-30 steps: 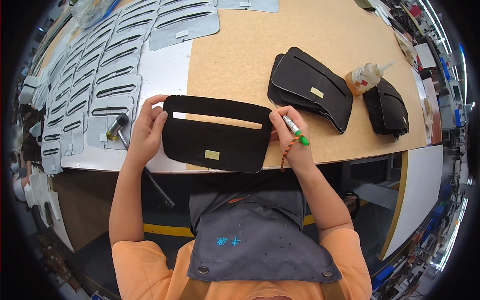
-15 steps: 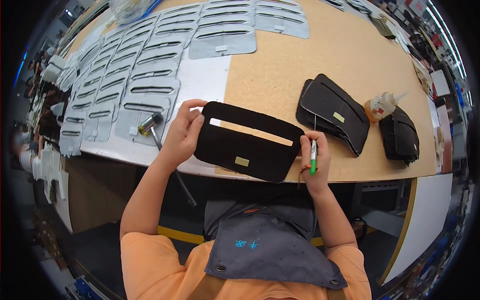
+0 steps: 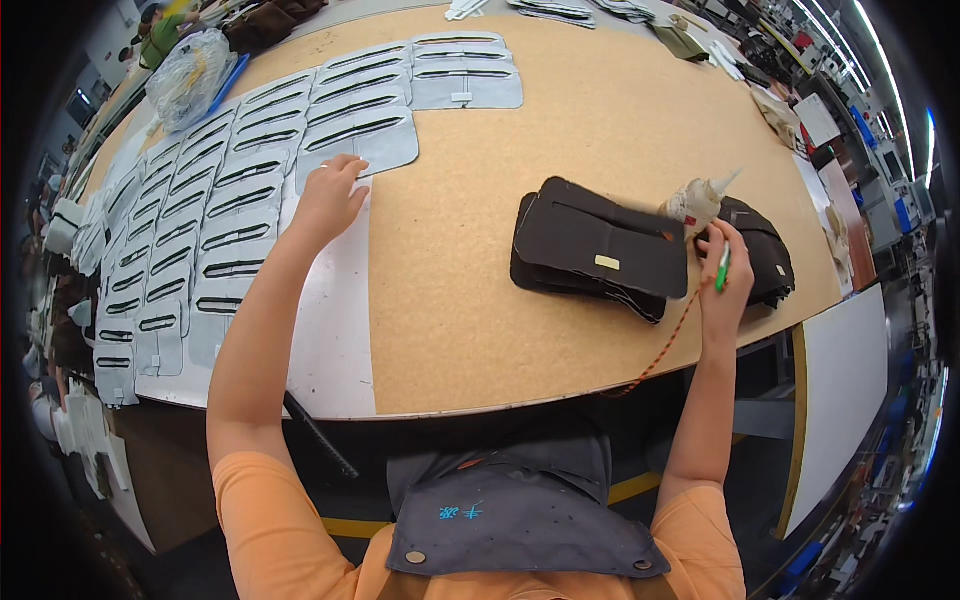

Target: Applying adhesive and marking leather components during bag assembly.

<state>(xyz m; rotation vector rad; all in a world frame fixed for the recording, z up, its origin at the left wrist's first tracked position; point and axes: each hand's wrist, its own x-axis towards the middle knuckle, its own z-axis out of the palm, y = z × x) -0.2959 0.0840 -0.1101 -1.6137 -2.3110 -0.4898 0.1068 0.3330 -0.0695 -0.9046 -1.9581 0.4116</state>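
Note:
My left hand reaches over the near end of a light grey panel with a dark slot. Its fingers are bent, with the thumb apart. Whether the fingertips touch the panel is hard to see. My right hand is closed on a pen with a green end, beside a squeeze bottle with a pointed nozzle. Left of that hand lies a stack of black panels. The top one carries a small pale yellow label and looks slightly blurred at its right end.
Many grey slotted panels lie in overlapping rows on the left. A second black stack is right of the bottle. An orange-and-black cord runs from my right hand toward the table edge. A clear plastic bag sits far left.
The black panel held in both hands now lies on the black stack. My left hand has let go and moved up to the grey panels; my right hand, still with the pen, has moved right.

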